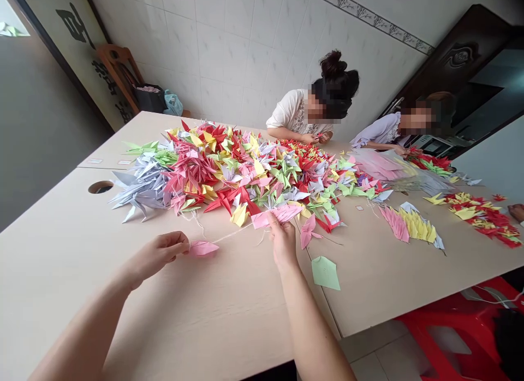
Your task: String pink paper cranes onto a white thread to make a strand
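Fingers of the left hand (166, 250) are pinched together on the left tip of a single pink paper piece (204, 249), just over the table (196, 321). Off to its right, the right hand (283, 242) has its thumb and fingers clamped on a pink folded stack (284, 214), and a pale thread (233, 235) runs between the two. Right behind the stack lies a big, many-coloured heap of folded paper (241, 168). I see a green paper (326, 273) nearer and to the right, and two people (292, 113) bent over the far side.
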### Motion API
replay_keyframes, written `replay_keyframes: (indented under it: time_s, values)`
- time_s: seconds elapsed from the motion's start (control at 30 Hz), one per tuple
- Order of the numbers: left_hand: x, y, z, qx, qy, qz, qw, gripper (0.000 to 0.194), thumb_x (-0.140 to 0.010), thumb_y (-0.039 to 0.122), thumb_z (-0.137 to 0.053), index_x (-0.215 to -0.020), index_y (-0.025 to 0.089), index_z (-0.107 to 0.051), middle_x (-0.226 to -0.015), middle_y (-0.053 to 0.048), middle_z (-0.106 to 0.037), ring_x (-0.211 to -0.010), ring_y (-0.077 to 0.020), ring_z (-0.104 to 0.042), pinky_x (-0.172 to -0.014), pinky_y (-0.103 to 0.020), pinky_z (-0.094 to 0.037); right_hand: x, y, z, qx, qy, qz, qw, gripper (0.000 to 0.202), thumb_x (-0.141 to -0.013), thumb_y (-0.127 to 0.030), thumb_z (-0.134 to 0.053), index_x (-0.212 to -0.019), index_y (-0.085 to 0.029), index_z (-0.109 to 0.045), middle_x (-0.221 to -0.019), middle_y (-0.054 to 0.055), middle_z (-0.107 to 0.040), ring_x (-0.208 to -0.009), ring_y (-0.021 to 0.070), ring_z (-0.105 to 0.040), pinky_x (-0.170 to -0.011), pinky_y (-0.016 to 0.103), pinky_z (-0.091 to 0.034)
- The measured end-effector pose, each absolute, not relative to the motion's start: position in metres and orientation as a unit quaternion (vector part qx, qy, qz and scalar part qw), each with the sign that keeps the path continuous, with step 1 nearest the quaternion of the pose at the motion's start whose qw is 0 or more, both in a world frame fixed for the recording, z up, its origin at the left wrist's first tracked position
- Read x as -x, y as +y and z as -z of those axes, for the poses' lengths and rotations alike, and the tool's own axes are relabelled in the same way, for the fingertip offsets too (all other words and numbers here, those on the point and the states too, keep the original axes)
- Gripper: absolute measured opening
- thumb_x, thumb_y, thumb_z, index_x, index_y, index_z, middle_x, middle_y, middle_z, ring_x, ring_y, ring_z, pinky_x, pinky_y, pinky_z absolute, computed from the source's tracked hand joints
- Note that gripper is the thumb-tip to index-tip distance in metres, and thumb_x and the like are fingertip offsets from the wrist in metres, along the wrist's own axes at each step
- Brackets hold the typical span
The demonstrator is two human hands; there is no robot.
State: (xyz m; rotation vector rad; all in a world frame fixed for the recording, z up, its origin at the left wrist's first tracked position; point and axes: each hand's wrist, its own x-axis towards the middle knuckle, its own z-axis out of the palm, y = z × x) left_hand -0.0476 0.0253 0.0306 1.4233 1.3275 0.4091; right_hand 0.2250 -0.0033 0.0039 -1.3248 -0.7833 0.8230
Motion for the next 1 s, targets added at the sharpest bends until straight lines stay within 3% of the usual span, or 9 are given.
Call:
replay_keyframes:
  time_s: [0.17, 0.3, 0.43, 0.57, 0.7, 0.77, 0.83, 0.9, 1.0]
  values:
    - [0.061, 0.0, -0.034, -0.616, 0.584, -0.175, 0.499, 0.03, -0.075, 0.049, -0.06, -0.068, 0.02, -0.054, -0.063, 0.001, -0.052, -0.058, -0.0141, -0.042, -0.05, -0.022, -0.03, -0.236, -0.01, -0.009, 0.605, -0.406, -0.391, 0.562, 0.037, -0.073, -0.051, -0.065, -0.06, -0.019, -0.051, -0.048, -0.005, -0.034, -0.053, 0.0114, -0.036, -0.049, 0.023, -0.029]
    - [0.078, -0.035, -0.025, -0.573, 0.533, -0.178, 0.596, 0.031, -0.083, 0.047, -0.054, -0.069, 0.02, -0.05, -0.071, -0.002, -0.059, -0.064, -0.0153, -0.046, -0.058, -0.023, -0.037, -0.24, -0.026, -0.005, 0.614, -0.457, -0.433, 0.475, 0.041, -0.074, -0.05, -0.064, -0.057, -0.02, -0.042, -0.051, -0.006, -0.033, -0.053, 0.0093, -0.031, -0.05, 0.023, -0.027]
    - [0.079, -0.062, -0.01, -0.488, 0.478, -0.199, 0.702, 0.027, -0.083, 0.042, -0.059, -0.07, 0.02, -0.049, -0.068, -0.002, -0.063, -0.064, -0.0141, -0.047, -0.057, -0.021, -0.039, -0.236, -0.039, 0.002, 0.647, -0.498, -0.431, 0.384, 0.042, -0.076, -0.057, -0.058, -0.063, -0.018, -0.049, -0.056, -0.003, -0.045, -0.057, 0.0112, -0.04, -0.054, 0.023, -0.032]
    - [0.062, -0.07, -0.005, -0.41, 0.446, -0.23, 0.761, 0.025, -0.081, 0.035, -0.066, -0.07, 0.018, -0.052, -0.063, -0.002, -0.063, -0.057, -0.0101, -0.047, -0.05, -0.016, -0.039, -0.238, -0.045, -0.003, 0.748, -0.524, -0.317, 0.256, 0.048, -0.075, -0.064, -0.056, -0.075, -0.017, -0.059, -0.071, 0.005, -0.063, -0.07, 0.0205, -0.058, -0.061, 0.027, -0.04]
    - [0.041, -0.078, -0.007, -0.264, 0.431, -0.286, 0.814, 0.015, -0.077, 0.018, -0.069, -0.072, 0.015, -0.056, -0.068, -0.002, -0.063, -0.054, -0.0071, -0.052, -0.043, -0.011, -0.041, -0.239, -0.068, -0.012, 0.775, -0.52, -0.186, 0.307, 0.057, -0.08, -0.058, -0.056, -0.116, -0.015, -0.056, -0.115, 0.016, -0.062, -0.099, 0.028, -0.061, -0.078, 0.035, -0.046]
    - [0.028, -0.086, -0.008, -0.153, 0.419, -0.31, 0.84, 0.009, -0.076, 0.008, -0.064, -0.074, 0.013, -0.057, -0.071, -0.003, -0.062, -0.052, -0.0059, -0.053, -0.04, -0.009, -0.042, -0.232, -0.091, -0.011, 0.737, -0.536, -0.17, 0.376, 0.05, -0.083, -0.052, -0.055, -0.119, -0.017, -0.055, -0.124, 0.015, -0.057, -0.096, 0.0246, -0.06, -0.081, 0.035, -0.047]
    - [0.015, -0.096, -0.009, -0.051, 0.391, -0.323, 0.86, 0.009, -0.078, 0.003, -0.057, -0.074, 0.011, -0.057, -0.07, -0.004, -0.06, -0.05, -0.0047, -0.054, -0.04, -0.008, -0.044, -0.218, -0.118, -0.007, 0.669, -0.558, -0.294, 0.394, 0.037, -0.085, -0.049, -0.055, -0.108, -0.021, -0.06, -0.114, 0.01, -0.062, -0.078, 0.0178, -0.061, -0.072, 0.031, -0.048]
    - [0.002, -0.105, -0.009, 0.013, 0.363, -0.314, 0.877, 0.012, -0.081, 0.003, -0.05, -0.073, 0.009, -0.057, -0.069, -0.005, -0.059, -0.05, -0.0048, -0.055, -0.041, -0.008, -0.046, -0.201, -0.142, -0.001, 0.573, -0.533, -0.507, 0.36, 0.037, -0.082, -0.047, -0.061, -0.11, -0.022, -0.06, -0.113, 0.007, -0.063, -0.066, 0.013, -0.059, -0.055, 0.025, -0.045]
    - [-0.012, -0.115, -0.006, 0.042, 0.342, -0.294, 0.892, 0.017, -0.084, 0.004, -0.046, -0.075, 0.005, -0.06, -0.066, -0.006, -0.057, -0.048, -0.0046, -0.055, -0.041, -0.007, -0.046, -0.18, -0.16, 0.007, 0.477, -0.458, -0.635, 0.399, 0.041, -0.079, -0.043, -0.068, -0.114, -0.024, -0.057, -0.118, 0.007, -0.061, -0.075, 0.0136, -0.062, -0.046, 0.018, -0.038]
